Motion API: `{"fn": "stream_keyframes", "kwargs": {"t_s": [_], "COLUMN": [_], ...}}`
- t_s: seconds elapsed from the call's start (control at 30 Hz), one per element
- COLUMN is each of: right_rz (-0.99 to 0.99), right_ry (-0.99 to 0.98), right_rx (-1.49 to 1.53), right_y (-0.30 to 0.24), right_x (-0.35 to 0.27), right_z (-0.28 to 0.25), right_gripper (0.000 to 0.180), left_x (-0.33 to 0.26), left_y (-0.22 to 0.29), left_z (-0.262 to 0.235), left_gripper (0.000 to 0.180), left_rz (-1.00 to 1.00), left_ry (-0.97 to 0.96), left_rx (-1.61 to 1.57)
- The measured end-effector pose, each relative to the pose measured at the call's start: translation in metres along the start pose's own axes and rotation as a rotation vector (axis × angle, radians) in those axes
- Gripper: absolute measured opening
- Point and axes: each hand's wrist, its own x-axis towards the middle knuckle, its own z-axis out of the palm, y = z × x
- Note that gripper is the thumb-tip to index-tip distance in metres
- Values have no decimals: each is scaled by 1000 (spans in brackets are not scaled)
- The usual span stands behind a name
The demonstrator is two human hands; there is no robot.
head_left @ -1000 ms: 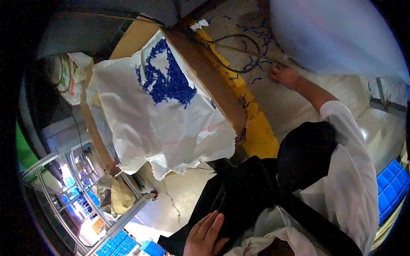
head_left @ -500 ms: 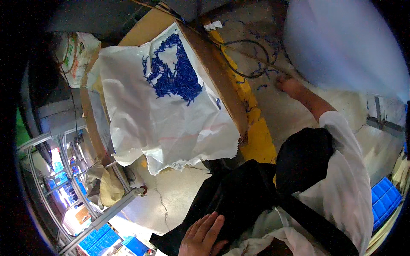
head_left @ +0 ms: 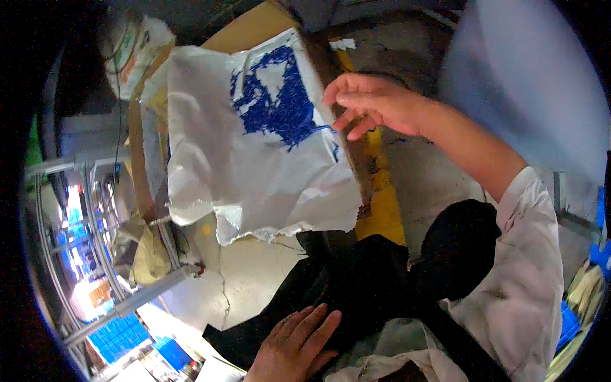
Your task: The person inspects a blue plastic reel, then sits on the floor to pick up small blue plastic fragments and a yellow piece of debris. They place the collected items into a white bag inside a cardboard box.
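Observation:
My right hand [head_left: 375, 105] is over the right edge of a cardboard box [head_left: 251, 28], its fingers spread and bent downward. A short blue strip [head_left: 324, 127] shows just beside the fingertips, apart from them as far as I can see. Inside the box, a white sheet or bag [head_left: 210, 146] with a ragged near edge carries a heap of thin blue pieces [head_left: 280, 111]. What they are made of I cannot tell. My left hand [head_left: 296, 344] lies flat on my black-clothed leg [head_left: 344, 274], fingers out, with nothing in it.
A yellow floor stripe [head_left: 382, 197] runs along the box's right side. Beyond the hand a large pale, blurred shape [head_left: 528, 70] fills the upper right. A metal frame [head_left: 127, 305] stands at left, with blue crates [head_left: 118, 337] behind it.
My right hand has risen from the floor, where blue bits lay, and moved left to the box edge. Its fingers have spread. My left hand stays on the leg.

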Motion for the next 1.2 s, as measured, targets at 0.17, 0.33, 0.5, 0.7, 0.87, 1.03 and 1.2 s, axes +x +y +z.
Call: {"fn": "stream_keyframes", "kwargs": {"t_s": [0.17, 0.33, 0.5, 0.7, 0.87, 1.03, 1.2], "right_rz": [-7, 520, 535, 322, 527, 138, 477], "right_ry": [323, 226, 640, 871, 785, 764, 838], "right_rx": [-1281, -1827, -1525, -1493, -1665, -1848, -1709], "right_y": [35, 135, 227, 240, 251, 275, 293], "right_x": [21, -1, -38, -50, -36, -32, -25], "right_z": [-104, -163, -141, -147, -163, -179, -215], "right_gripper": [36, 37, 49, 59, 56, 49, 51], "left_x": [-8, -11, -10, -4, 0, -14, -24], "left_y": [-6, -24, -23, -23, -27, -34, -31], "left_z": [0, 3, 7, 11, 18, 28, 40], "left_gripper": [64, 60, 62, 65, 62, 53, 51], "left_rz": [51, 161, 224, 260, 254, 215, 195], "left_ry": [67, 30, 97, 120, 173, 171, 297], "left_rx": [-24, 92, 157, 210, 240, 253, 211]}}
